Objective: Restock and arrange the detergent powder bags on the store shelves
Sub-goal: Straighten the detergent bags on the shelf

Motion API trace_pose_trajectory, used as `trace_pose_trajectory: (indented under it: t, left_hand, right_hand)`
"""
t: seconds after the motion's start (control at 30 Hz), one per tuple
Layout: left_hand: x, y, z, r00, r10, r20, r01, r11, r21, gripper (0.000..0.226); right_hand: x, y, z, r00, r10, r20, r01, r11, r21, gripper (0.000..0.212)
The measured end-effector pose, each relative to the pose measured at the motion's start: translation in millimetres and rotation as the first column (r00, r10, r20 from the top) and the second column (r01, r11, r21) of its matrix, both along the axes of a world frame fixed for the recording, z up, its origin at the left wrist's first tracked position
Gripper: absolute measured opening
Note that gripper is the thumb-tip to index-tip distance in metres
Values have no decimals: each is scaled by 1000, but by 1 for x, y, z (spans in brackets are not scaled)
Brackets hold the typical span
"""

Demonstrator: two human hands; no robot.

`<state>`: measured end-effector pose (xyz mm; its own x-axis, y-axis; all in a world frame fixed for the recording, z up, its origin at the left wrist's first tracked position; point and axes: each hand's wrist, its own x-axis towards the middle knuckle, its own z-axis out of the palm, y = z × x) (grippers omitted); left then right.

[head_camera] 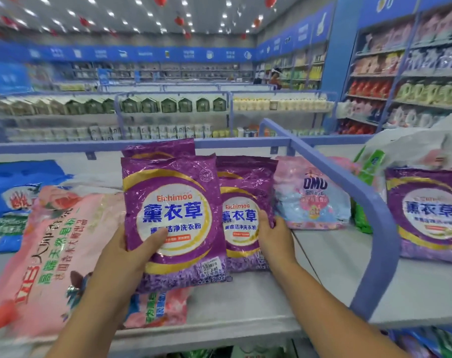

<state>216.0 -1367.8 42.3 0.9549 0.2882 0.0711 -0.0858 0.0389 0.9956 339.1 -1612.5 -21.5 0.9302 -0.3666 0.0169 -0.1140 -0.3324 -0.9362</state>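
Head view: left hand [132, 250] grips front purple bag [173, 218]; right hand [274, 235] grips second purple bag [245, 210].

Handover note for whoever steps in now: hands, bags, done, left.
Left hand: grips the front purple bag at its lower left, thumb on its face, bag upright above the shelf.
Right hand: holds the second purple bag by its right edge, just behind the first.
A third purple bag stands behind them; another purple bag sits past the blue divider.
Large pink bag lies flat on the left, OMO bag to the right.
Done: purple bags grouped.
Left: set both held bags down, straighten the row.
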Motion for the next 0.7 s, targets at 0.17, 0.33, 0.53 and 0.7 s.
trace_pose_trajectory:
  t: [0.17, 0.33, 0.53, 0.7]
  left_hand:
    - [7, -27, 8, 999, -37, -19, 38, 998, 46, 44]
    - [10, -44, 4, 993, -117, -1, 117, 991, 63, 32]
    - [8, -47, 4, 992, -43, 121, -39, 797, 603, 22]
    - [21, -22, -20, 977, -18, 211, -193, 333, 923, 74]
  right_hand:
    - [-35, -5, 28, 928, -34, 371, 109, 977, -181, 27]
    - [-74, 17, 49, 862, 476, 174, -507, 799, 323, 36]
    - [-85, 24, 39, 909, 335, 249, -415, 788, 455, 38]
    - [-85, 9, 33, 942, 276, 191, -330, 860, 389, 31]
